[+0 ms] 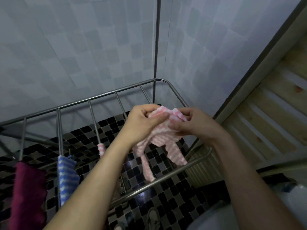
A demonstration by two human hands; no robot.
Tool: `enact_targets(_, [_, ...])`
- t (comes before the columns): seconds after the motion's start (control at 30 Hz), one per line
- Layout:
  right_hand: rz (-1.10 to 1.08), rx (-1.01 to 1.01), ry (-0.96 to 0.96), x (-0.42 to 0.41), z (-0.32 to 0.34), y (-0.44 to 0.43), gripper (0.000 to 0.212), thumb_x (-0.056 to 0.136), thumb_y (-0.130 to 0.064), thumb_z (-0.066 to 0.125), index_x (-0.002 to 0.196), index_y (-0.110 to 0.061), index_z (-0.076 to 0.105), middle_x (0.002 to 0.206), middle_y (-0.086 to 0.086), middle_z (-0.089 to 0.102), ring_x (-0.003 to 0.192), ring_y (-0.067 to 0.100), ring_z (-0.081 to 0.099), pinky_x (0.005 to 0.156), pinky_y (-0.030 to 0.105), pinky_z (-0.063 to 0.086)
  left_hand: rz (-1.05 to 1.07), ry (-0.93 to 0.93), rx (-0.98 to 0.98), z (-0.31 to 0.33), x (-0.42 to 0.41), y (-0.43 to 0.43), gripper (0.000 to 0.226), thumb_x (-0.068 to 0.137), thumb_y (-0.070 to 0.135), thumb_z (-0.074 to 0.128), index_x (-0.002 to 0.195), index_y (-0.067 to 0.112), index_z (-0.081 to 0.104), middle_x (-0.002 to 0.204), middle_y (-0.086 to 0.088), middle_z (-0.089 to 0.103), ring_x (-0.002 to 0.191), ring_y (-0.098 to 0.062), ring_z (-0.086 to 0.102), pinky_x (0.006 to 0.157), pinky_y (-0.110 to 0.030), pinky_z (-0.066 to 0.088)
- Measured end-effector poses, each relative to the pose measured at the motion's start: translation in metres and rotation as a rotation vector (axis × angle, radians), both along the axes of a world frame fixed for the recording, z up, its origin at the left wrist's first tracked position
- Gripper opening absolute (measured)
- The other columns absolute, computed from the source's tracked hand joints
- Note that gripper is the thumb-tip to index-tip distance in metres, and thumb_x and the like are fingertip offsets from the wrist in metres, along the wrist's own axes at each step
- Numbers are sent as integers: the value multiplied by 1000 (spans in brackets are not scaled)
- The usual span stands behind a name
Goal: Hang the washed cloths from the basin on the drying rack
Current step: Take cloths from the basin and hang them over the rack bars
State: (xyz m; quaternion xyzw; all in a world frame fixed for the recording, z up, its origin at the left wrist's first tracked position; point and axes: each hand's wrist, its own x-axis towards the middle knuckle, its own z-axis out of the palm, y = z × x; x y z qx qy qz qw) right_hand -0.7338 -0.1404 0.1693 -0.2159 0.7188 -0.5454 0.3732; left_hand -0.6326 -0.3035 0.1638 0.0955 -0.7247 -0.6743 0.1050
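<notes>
A pink-and-white striped cloth [159, 138] is bunched between both hands above the right end of the metal drying rack [106, 95]. My left hand [142, 120] grips its upper left part, my right hand [191, 125] pinches its upper right edge. Twisted ends of the cloth dangle down toward the rack's near rail. On the rack bars hang a maroon cloth [28, 193], a blue-and-white striped cloth [67, 176] and a small pink cloth [101, 149]. The white basin [297, 195] shows only as an edge at the lower right.
A tiled wall stands behind the rack with a thin vertical pipe [156, 47]. A wooden slatted door [269, 103] is on the right. The floor is a black-and-grey mosaic [166, 193]; my shoe [153, 216] shows below the rack.
</notes>
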Motion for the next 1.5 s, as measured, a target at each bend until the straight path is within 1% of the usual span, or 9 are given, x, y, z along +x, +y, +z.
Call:
enact_targets(0.1, [11, 38, 43, 0, -4, -16, 31, 75, -7, 79, 104, 1, 70, 96, 15, 74, 82, 20, 72, 74, 34, 61, -64, -124, -158, 2, 8, -35, 24, 72, 33, 79, 91, 19, 74, 84, -16, 73, 70, -18, 63, 69, -39, 53])
enact_targets(0.23, [28, 55, 150, -2, -6, -37, 18, 82, -5, 73, 99, -2, 68, 93, 14, 72, 83, 21, 69, 72, 39, 61, -206, -405, -380, 1, 29, -79, 20, 73, 24, 82, 81, 11, 70, 61, 7, 61, 55, -4, 51, 56, -23, 41])
enact_targets(0.43, [108, 13, 89, -5, -3, -66, 10, 90, -5, 64, 87, -9, 56, 74, 0, 62, 66, 11, 65, 62, 29, 59, 116, -60, 400, -19, 53, -99, 11, 77, 3, 67, 86, 10, 66, 77, -4, 71, 67, -14, 67, 64, -25, 55])
enact_targets(0.67, [50, -40, 0, -15, -6, -94, 12, 95, -19, 60, 83, -20, 56, 67, -8, 57, 54, 5, 57, 49, 30, 55, 241, -43, 467, -23, 51, -111, 11, 81, 11, 63, 91, 15, 58, 80, -5, 72, 68, -16, 69, 60, -28, 58])
enact_targets(0.8, [-85, 109, 108, -32, -41, -134, 16, 98, -31, 50, 88, -22, 59, 85, -3, 54, 79, 17, 54, 60, 31, 52, 434, -146, 317, -44, 29, -131, 12, 91, 7, 62, 88, 17, 55, 72, -1, 72, 58, -13, 66, 54, -26, 56])
enact_targets(0.97, [-67, 416, 340, -54, -86, -177, 35, 101, -29, 34, 128, -14, 51, 124, 9, 56, 105, 30, 56, 78, 41, 57, 541, -381, 12, -93, -10, -159, 10, 95, 9, 52, 92, 19, 53, 81, -11, 61, 60, -19, 52, 53, -25, 40])
enact_targets(1.2, [-22, 513, 480, -70, -104, -209, 39, 102, -32, 28, 130, -12, 48, 121, 17, 58, 103, 36, 60, 84, 52, 54, 625, -462, -115, -124, -34, -184, 20, 97, 16, 45, 82, 29, 46, 84, -11, 61, 66, -21, 54, 62, -31, 44])
enact_targets(1.33, [-30, 547, 565, -82, -112, -227, 38, 104, -28, 26, 125, -8, 50, 120, 19, 60, 106, 37, 59, 89, 43, 50, 681, -503, -254, -129, -50, -192, 9, 96, 17, 44, 98, 23, 50, 96, -11, 62, 78, -26, 58, 69, -33, 48])
enact_targets(1.5, [-136, 535, 565, -91, -120, -243, 32, 103, -23, 28, 115, -6, 52, 114, 19, 62, 96, 34, 60, 71, 32, 42, 751, -541, -346, -129, -65, -195, 13, 97, 23, 46, 108, 20, 50, 98, -4, 59, 81, -26, 55, 73, -31, 45])
